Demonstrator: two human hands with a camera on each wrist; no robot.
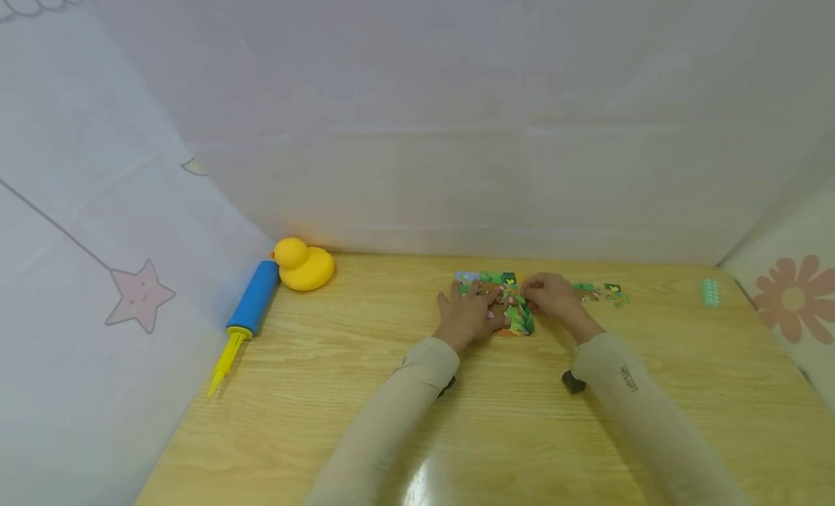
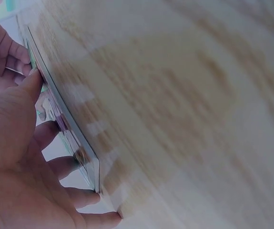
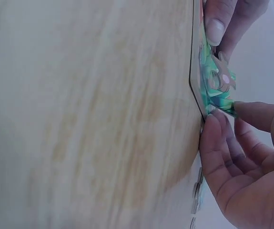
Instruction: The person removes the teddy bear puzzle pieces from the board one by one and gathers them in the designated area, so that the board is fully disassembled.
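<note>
A colourful jigsaw puzzle (image 1: 520,323) in a flat tray lies on the wooden table. My left hand (image 1: 464,319) rests on it with fingers spread, covering much of the picture; in the left wrist view its fingertips reach the tray's edge (image 2: 75,121). At the puzzle's right side, my right hand (image 1: 554,297) pinches a green and brown puzzle piece (image 3: 224,80), which is tilted up over the tray's corner. Part of that piece is hidden by the left thumb and the right fingers. Loose puzzle pieces (image 1: 612,296) lie just right of the right hand.
On the left stand a yellow rubber duck (image 1: 305,265) and a blue pump (image 1: 256,296) with a yellow nozzle. A small mint-green studded object (image 1: 710,292) lies far right. Behind the table hangs a pale cloth wall (image 1: 457,187).
</note>
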